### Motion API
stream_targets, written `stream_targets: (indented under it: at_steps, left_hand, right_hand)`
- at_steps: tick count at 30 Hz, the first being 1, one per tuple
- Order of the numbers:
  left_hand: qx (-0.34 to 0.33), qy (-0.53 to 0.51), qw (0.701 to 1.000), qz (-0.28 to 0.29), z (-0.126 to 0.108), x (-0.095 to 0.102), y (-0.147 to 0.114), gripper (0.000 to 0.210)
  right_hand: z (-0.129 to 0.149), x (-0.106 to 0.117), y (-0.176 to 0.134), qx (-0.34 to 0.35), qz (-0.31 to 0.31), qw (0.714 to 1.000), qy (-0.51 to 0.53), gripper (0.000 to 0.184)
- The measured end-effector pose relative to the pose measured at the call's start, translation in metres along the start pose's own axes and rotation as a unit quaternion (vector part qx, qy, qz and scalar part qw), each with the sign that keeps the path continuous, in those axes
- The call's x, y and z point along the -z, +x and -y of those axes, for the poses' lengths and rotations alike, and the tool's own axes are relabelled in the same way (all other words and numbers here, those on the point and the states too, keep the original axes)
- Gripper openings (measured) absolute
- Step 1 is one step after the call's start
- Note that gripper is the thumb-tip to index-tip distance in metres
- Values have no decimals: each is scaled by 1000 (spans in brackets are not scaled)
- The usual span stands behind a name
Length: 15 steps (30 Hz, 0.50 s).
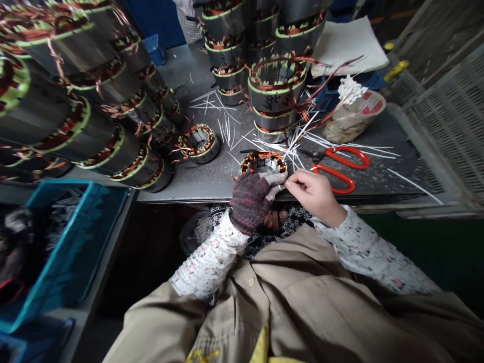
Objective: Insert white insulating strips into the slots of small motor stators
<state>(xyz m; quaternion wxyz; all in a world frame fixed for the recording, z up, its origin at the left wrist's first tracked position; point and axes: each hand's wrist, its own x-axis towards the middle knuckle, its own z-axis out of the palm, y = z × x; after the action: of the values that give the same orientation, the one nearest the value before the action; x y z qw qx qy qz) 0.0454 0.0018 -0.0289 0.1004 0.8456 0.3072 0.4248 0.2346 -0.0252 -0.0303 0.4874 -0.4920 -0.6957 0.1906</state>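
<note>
A small motor stator point(282, 162) with copper windings and a pale green rim lies at the bench's front edge. Over its near side is my left hand point(250, 200), in a dark knit glove with whitish coverings on the fingertips; the fingers are closed on the stator's near rim. Just to the right, my bare right hand point(313, 194) pinches thumb and forefinger together beside the left fingertips. What sits in that pinch is too small to make out. Red-handled scissors point(350, 157) lie right beside my right hand, blades pointing left.
Tall stacks of stators point(102, 85) crowd the left, and more stators point(278, 96) stand behind my hands. Another single stator point(198, 143) sits left. White thin sticks point(227, 131) are scattered about. A bag point(355, 118) stands right; a blue bin point(86, 242) is lower left.
</note>
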Motion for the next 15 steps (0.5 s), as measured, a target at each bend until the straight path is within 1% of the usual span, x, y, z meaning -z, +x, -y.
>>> stream_targets:
  at_steps: [3,6,11,13,15]
  left_hand:
    - [10,1,1000,5,-1,0,-1,23]
    - [4,11,1000,3,-1,0,-1,25]
    - [-2,13,1000,24,2,0,-3,27]
    - [-4,12,1000,22,4,0,-3,27]
    - [1,12,1000,19,3,0,-4,26]
  right_hand:
    - [11,5,-5,42,-24,999,21,23]
    - [16,4,-9,64,-26,998,8,23]
    - [3,-3,-3,24,-13,998,-56,25]
    - [1,-2,-2,18,-2,999,-41,24]
    - [5,2,-5,30,-10,999,-11,24]
